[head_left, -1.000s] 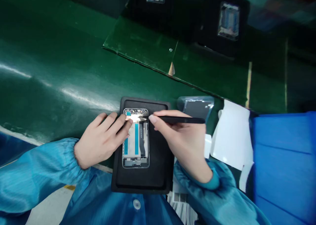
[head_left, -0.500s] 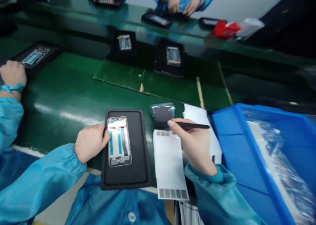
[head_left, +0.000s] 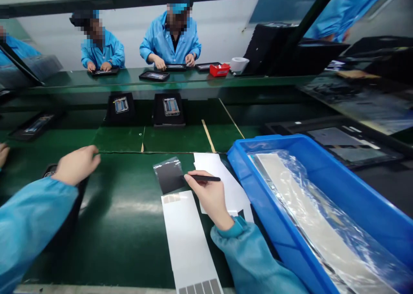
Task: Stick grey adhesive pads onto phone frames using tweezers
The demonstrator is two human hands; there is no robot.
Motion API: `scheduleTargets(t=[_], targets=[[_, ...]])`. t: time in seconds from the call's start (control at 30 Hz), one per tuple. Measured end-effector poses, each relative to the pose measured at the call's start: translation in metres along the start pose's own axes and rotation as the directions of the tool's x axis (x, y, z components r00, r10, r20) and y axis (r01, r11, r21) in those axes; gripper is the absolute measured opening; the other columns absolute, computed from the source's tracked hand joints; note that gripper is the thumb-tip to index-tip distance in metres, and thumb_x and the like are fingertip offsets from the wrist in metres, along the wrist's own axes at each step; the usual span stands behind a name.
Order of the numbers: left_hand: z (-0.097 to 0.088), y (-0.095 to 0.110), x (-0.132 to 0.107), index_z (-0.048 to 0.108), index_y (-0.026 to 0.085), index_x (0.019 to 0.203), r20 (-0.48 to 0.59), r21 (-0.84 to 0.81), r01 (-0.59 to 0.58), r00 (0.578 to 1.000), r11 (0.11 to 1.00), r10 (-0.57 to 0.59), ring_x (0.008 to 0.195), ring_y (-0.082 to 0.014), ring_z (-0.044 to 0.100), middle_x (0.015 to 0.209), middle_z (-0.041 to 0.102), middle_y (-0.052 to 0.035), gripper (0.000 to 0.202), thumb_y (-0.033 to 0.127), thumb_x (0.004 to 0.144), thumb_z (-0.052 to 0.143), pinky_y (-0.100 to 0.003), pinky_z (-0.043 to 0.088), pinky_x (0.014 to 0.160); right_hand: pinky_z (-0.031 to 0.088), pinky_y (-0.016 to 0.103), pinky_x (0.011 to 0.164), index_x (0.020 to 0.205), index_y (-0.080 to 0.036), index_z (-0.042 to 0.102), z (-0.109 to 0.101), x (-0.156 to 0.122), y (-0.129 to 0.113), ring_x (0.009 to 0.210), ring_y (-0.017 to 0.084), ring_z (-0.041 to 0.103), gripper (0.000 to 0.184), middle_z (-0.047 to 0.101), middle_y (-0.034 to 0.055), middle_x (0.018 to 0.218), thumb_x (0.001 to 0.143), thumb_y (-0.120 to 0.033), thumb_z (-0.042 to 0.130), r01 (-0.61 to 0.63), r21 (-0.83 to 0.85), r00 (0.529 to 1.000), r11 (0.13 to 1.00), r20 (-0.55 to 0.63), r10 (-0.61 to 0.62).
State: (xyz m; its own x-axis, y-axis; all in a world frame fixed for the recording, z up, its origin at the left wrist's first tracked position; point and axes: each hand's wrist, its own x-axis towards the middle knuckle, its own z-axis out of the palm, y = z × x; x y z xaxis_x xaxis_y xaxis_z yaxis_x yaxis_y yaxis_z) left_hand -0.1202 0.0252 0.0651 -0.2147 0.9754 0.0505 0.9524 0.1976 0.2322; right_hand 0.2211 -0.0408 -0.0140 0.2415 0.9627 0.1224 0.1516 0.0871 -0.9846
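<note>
My view has swung up from the black anti-static tray (head_left: 50,170), now mostly hidden beneath the open left hand (head_left: 77,165). The right hand (head_left: 208,195) pinches black tweezers (head_left: 203,178) beside a dark film packet (head_left: 168,175). The tray's contents are hidden, so I cannot tell what is done.

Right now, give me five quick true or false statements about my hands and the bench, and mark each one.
1. Your right hand holds slim black tweezers. True.
2. Your left hand is gripping a phone frame. False: it is empty, above the edge of a black tray.
3. The blue plastic crate holds a pale sheet wrapped in clear film. True.
4. The white strip lies inside the crate. False: it lies on the green bench, left of the crate.
5. A co-worker and another co-worker across the bench have their hands at black trays. True.
</note>
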Motion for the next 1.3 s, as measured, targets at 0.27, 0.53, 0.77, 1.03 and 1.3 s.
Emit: scheduleTargets(t=[0.27,0.53,0.77,1.03,1.3], targets=[[0.098,0.158,0.091,0.055,0.017,0.132,0.11,0.11,-0.381,0.923,0.918,0.37,0.11,-0.0235,0.063,0.128,0.061,-0.0105,0.042,0.038,0.096,0.059,-0.047,0.055,0.094,0.058,0.032,0.061,0.081,-0.02,0.076,0.0,-0.002,0.009,0.065,0.019,0.069,0.013,0.077,0.0062,0.08,0.077,-0.032,0.077,0.047,0.012,0.999,0.999,-0.022,-0.046],[0.121,0.162,0.116,0.057,0.016,0.128,0.064,0.193,-0.311,0.95,0.93,0.304,0.107,-0.0228,0.063,0.125,0.061,-0.0105,0.039,0.039,0.096,0.06,-0.045,0.056,0.09,0.056,0.03,0.059,0.081,-0.02,0.076,-0.002,0.001,0.006,0.063,0.017,0.067,0.009,0.076,0.0042,0.077,0.078,-0.028,0.075,0.066,0.052,0.996,0.996,-0.061,-0.063],[0.119,0.161,0.118,0.057,0.016,0.128,0.06,0.078,-0.288,0.957,0.955,0.283,0.107,-0.023,0.063,0.125,0.061,-0.0108,0.04,0.038,0.095,0.06,-0.045,0.056,0.091,0.056,0.031,0.06,0.081,-0.02,0.076,0.0,0.001,0.007,0.062,0.018,0.066,0.01,0.076,0.0045,0.076,0.077,-0.03,0.076,0.04,0.042,0.997,0.998,-0.071,-0.037],[0.106,0.135,0.106,0.058,0.016,0.125,0.02,-0.25,-0.186,0.98,0.95,0.197,0.103,-0.0214,0.065,0.12,0.063,-0.0093,0.037,0.037,0.095,0.061,-0.043,0.056,0.088,0.056,0.031,0.06,0.082,-0.019,0.076,-0.002,0.002,0.007,0.064,0.019,0.068,0.013,0.077,0.0055,0.077,0.078,-0.031,0.075,0.048,0.035,0.995,0.998,-0.085,-0.045],[0.102,0.083,0.075,0.06,0.014,0.118,0.011,-0.682,0.133,0.985,0.719,-0.171,0.087,-0.0164,0.067,0.108,0.067,-0.0068,0.031,0.036,0.096,0.06,-0.035,0.059,0.078,0.059,0.034,0.065,0.083,-0.018,0.076,-0.004,0.004,0.01,0.07,0.021,0.071,0.021,0.077,0.0075,0.081,0.077,-0.038,0.077,0.052,0.004,0.995,0.999,-0.09,-0.051]])
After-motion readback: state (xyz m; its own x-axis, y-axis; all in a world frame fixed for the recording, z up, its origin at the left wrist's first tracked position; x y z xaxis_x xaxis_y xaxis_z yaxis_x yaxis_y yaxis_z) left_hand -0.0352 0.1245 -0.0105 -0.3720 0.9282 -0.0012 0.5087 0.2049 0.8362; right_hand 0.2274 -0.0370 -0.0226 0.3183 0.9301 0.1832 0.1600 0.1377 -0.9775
